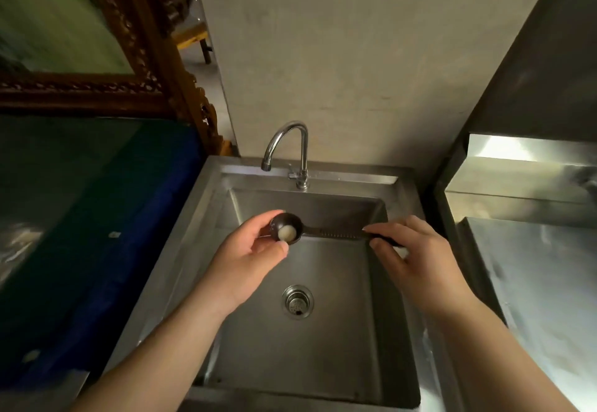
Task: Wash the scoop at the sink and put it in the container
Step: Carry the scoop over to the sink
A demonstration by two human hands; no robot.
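Note:
A dark scoop with a round bowl and a long ridged handle is held level over the steel sink. My left hand cups the bowl, with the thumb below it and a finger over its far side. A whitish patch shows inside the bowl. My right hand pinches the handle's end between thumb and fingers. The chrome tap stands behind the basin; no water runs from it. No container for the scoop is in view.
The round drain strainer sits in the basin floor below my hands. A steel counter lies to the right, with a steel box behind it. To the left is a dark blue-edged surface under a carved wooden frame.

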